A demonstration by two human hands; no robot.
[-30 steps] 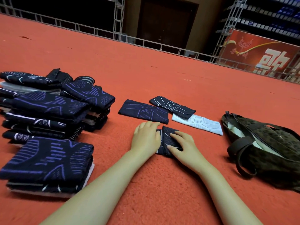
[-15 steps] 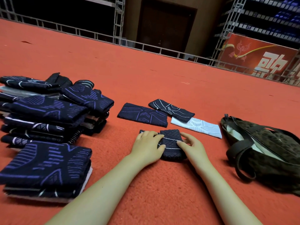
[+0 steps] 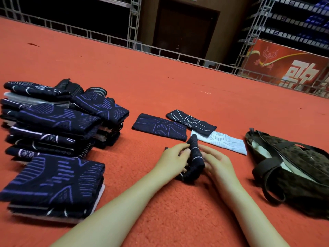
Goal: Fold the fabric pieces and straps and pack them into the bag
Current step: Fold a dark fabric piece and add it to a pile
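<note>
Both hands, left hand [image 3: 173,158] and right hand [image 3: 216,162], pinch a folded dark cloth [image 3: 195,161] with curled fingers, tilting it up off the red carpet [image 3: 160,77], bag [image 3: 293,168] lying open nearby to the right.

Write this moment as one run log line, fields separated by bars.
step: folding | left hand: holds dark cloth | right hand: holds same cloth | cloth: lifted on edge | bag: open, right side
</note>
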